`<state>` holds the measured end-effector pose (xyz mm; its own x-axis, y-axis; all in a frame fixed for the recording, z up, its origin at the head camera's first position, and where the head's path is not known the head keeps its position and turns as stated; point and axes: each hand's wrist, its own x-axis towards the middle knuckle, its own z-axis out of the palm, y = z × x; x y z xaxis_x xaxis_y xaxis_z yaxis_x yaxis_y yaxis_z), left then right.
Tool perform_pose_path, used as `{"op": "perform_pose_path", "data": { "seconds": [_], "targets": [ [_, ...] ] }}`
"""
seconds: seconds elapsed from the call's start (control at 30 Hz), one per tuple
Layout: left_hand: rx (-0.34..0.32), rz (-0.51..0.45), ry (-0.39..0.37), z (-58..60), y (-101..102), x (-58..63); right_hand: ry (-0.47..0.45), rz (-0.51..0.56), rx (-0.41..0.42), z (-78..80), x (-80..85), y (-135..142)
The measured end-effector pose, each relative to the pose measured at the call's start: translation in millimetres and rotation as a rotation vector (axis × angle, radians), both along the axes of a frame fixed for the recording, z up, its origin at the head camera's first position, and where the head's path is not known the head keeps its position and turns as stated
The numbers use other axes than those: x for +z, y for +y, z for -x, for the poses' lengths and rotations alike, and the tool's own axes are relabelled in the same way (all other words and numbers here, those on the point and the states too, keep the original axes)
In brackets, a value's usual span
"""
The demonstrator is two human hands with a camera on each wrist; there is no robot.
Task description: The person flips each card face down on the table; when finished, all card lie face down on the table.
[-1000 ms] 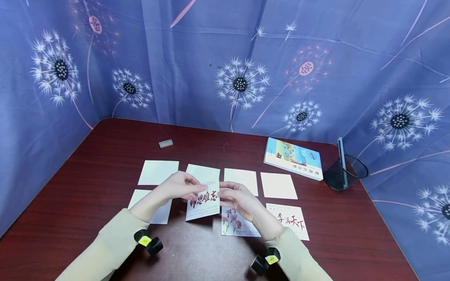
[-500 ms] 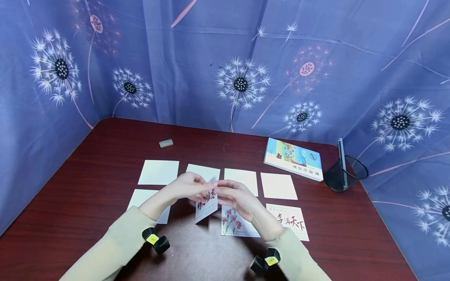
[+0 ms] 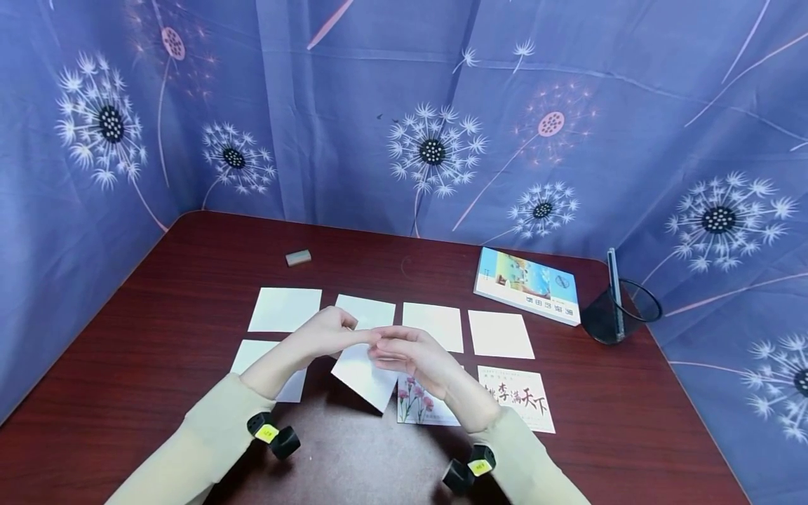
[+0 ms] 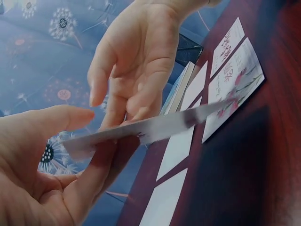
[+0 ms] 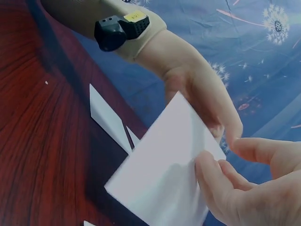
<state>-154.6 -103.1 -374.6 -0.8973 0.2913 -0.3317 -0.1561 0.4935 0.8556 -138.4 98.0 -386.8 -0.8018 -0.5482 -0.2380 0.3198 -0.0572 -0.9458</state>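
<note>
Sandwiching the tilted card (image 3: 366, 377) mid-frame, left hand (image 3: 323, 334) and right hand (image 3: 418, 356) are seemingly steadying it together, though whether either is pinching, I cannot tell.

A dark red, wood-grained worktop (image 3: 145, 337) is laid with a back row of four white cards (image 3: 285, 309). In the front row, a white card (image 3: 252, 353) is seen at the left, partly covered by a forearm; a flower-printed card (image 3: 416, 400) and a red-lettered card (image 3: 520, 393) are placed farther right. Behind the cards, a small grey block (image 3: 298, 258), a book (image 3: 527, 284) and a black cup (image 3: 598, 317) are set.
</note>
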Motion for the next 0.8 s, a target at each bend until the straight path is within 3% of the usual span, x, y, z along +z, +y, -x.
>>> {"op": "perform_pose_path", "data": {
  "seconds": [0.17, 0.37, 0.63, 0.8],
  "targets": [
    [0.013, -0.074, -0.024, -1.7, -7.5, -8.5, -0.015, -0.032, 0.0, 1.1, -3.0, -0.2],
    [0.068, -0.085, -0.037, -4.2, -19.6, -21.8, -0.028, -0.065, 0.011, 1.8, -8.0, 3.2],
    [0.105, 0.057, 0.021, -4.9, -33.5, -34.2, 0.017, -0.039, -0.026, 9.2, -7.9, 30.0],
    [0.114, 0.14, 0.068, -5.7, -36.0, -36.7, -0.006, -0.036, -0.085, 14.1, -8.9, 48.5]
  ]
}}
